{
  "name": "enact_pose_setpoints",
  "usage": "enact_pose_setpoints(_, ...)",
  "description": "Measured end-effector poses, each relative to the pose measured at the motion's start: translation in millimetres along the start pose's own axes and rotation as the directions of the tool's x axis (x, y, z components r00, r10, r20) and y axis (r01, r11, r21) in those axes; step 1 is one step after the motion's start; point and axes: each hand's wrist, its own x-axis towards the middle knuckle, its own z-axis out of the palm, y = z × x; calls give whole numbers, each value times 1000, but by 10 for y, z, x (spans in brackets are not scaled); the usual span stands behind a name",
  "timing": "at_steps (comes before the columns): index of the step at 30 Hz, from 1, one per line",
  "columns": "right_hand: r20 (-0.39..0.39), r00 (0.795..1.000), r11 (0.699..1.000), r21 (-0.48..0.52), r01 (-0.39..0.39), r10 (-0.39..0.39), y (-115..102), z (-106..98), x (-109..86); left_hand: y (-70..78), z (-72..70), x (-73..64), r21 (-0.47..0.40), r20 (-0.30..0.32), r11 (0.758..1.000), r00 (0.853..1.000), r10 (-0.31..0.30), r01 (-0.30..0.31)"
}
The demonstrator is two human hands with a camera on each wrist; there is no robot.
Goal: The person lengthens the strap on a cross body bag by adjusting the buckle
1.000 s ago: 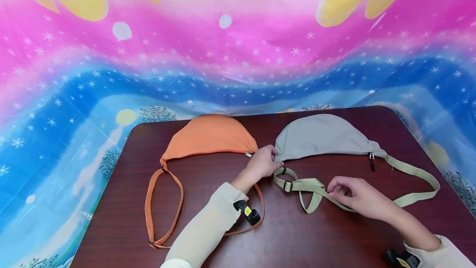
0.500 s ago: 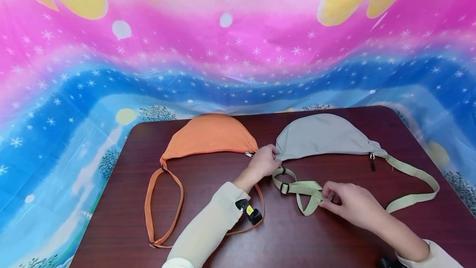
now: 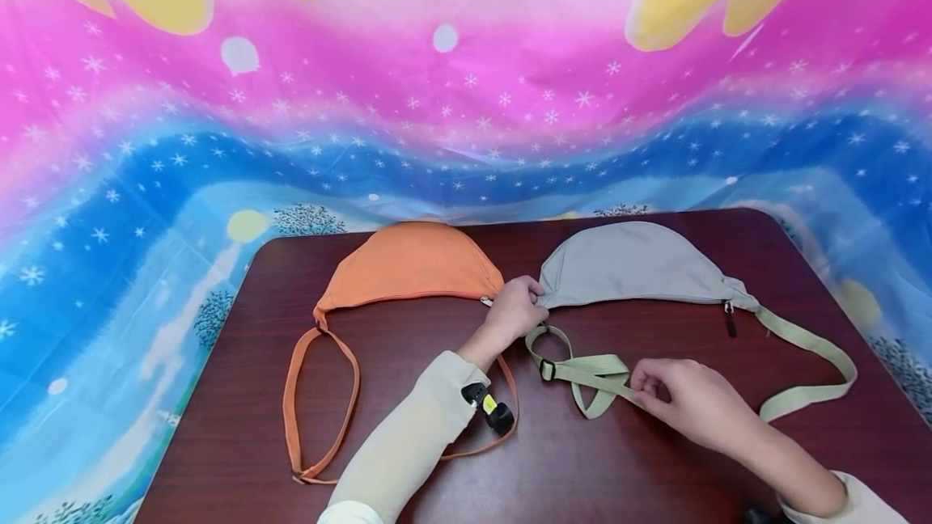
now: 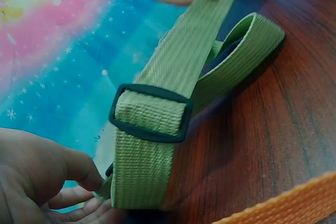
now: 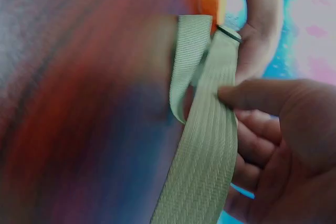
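Note:
A grey waist bag [image 3: 633, 265] lies at the back right of the table, with a pale green strap [image 3: 808, 342] running from its right end round to the front. My left hand [image 3: 512, 315] pinches the bag's left corner, where the strap joins. Beside those fingers the strap loops through a black slider buckle [image 4: 181, 124], clearest in the left wrist view. My right hand [image 3: 688, 399] pinches the strap between thumb and fingers, to the right of the slider. A slack fold of strap [image 5: 186, 51] hangs next to the gripped length in the right wrist view.
An orange waist bag [image 3: 411, 265] lies at the back left, close to my left hand. Its thin orange strap [image 3: 291, 407] loops forward, partly under my left forearm. The dark wooden table [image 3: 582, 475] has a patterned cloth [image 3: 466, 120] behind it.
My right hand has shifted left along the strap and now pinches it. The slider buckle and the strap loop have moved a little left. My left hand has stayed at the bag's corner.

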Motion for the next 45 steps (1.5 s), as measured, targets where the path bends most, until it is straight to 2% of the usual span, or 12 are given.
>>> enact_pose_setpoints(4, 31, 993, 992, 68, 109, -111, 13, -97, -56, 4, 3, 25, -37, -19, 999, 1000, -23, 22)
enact_pose_setpoints(8, 103, 972, 964, 187, 189, -211, 59, -142, -117, 28, -5, 60, -25, -42, 999, 998, -37, 36)
enact_pose_setpoints(11, 157, 950, 934, 282, 218, -269, 87, -155, -147, 33, -30, 101, -13, -74, 999, 997, -39, 38)
enact_pose_setpoints(16, 165, 905, 876, 367, 312, -391, 106, -137, -184, 22, -73, 175, 12, -132, 999, 991, -28, 30)
enact_pose_setpoints(19, 224, 865, 838, 442, 320, -448, 133, -139, -205, 19, -97, 208, 2, -150, 1000, 989, -21, 21)
enact_pose_setpoints(21, 285, 838, 819, 497, 286, -466, 161, -147, -220, 14, -108, 228, -4, -163, 1000, 987, -15, 15)
enact_pose_setpoints(23, 325, 828, 823, 508, 255, -458, 193, -156, -235, 17, -119, 239, -9, -170, 1000, 985, -9, 8)
enact_pose_setpoints(25, 330, 843, 850, 467, 245, -424, 217, -158, -238, 20, -126, 244, -8, -174, 1000, 985, -8, 7)
enact_pose_setpoints(29, 268, 905, 923, 294, 250, -330, 217, -119, -216, 38, -129, 243, -2, -163, 1000, 986, -27, 27)
enact_pose_setpoints(34, 203, 950, 969, 113, 218, -237, 69, -3, -139, 72, -123, 227, 32, -130, 998, 990, -55, 60)
enact_pose_setpoints(40, 114, 979, 984, -36, 174, -169, -202, 212, 3, 120, -104, 205, 101, -77, 993, 995, -57, 64)
enact_pose_setpoints(45, 39, 971, 957, -167, 238, -235, -351, 367, 105, 155, -75, 215, 110, -80, 991, 995, -67, 75)
